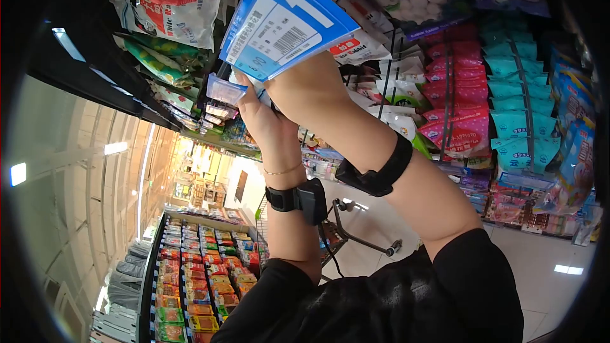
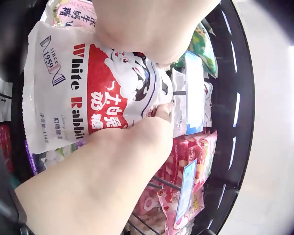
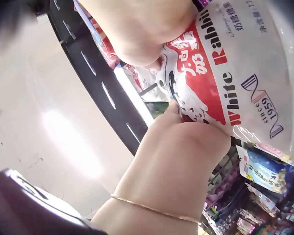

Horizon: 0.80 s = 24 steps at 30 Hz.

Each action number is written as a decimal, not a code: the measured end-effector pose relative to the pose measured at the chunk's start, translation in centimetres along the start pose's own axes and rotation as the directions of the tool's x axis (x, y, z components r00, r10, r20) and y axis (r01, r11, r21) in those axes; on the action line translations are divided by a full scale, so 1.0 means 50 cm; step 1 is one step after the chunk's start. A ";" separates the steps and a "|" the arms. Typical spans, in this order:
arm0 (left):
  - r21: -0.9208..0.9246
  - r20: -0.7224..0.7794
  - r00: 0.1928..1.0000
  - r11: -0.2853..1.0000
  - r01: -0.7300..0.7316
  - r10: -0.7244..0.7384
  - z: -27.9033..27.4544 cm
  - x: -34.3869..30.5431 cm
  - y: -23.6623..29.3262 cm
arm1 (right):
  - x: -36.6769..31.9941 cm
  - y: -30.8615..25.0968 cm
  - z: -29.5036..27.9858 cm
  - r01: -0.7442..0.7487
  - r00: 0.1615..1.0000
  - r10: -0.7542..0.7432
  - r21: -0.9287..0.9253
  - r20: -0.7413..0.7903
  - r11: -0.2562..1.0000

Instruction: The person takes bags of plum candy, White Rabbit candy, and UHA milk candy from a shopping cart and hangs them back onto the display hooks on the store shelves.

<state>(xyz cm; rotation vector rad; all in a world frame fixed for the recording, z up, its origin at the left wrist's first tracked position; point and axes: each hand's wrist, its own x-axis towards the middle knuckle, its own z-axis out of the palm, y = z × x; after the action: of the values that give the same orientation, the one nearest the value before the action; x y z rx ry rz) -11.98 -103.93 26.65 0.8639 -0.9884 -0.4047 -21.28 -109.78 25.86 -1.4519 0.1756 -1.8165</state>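
Candy bag (image 2: 105,83) is between both hands at a hanging display, printed face toward the wrist cameras. Right hand (image 2: 122,152) has its thumb on the bag's front near the top edge; left hand (image 3: 186,147) mirrors it on the other side. Both read as pinching the bag, but most fingers are hidden. Step in hand looks like working the bag at its hook (image 2: 180,93); can't tell whether it's free of it. Next move probably calls for an even two-handed pull, film kept flat. Bag: glossy white plastic, soft pillow shape, red panel. Just past its top edge: flat, stiff price label (image 2: 194,93). Near that same edge: pink packs (image 2: 188,154), shiny, crinkled. Farther from the bag: teal pouches (image 1: 524,121), puffy, overlapping. Well apart from the bag: trolley (image 1: 346,234), thin frame on casters. Farthest from it: small packets (image 1: 198,274) in straight columns.
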 end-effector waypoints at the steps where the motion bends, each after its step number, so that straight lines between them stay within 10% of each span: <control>1: 0.042 -0.010 1.000 0.999 -0.017 0.017 0.004 0.000 0.000 | -0.001 0.001 -0.001 0.001 1.000 -0.001 -0.004 -0.001 1.000; 24: 0.086 -0.061 0.998 0.996 -0.005 0.010 -0.008 0.031 -0.024 | 0.010 0.035 -0.008 -0.048 0.998 0.054 -0.252 0.017 0.966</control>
<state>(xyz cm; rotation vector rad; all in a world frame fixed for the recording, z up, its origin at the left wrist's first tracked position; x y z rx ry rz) -10.75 -105.51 26.50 0.9449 -0.9578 -0.3291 -20.80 -111.43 25.15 -1.6265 0.4421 -1.7840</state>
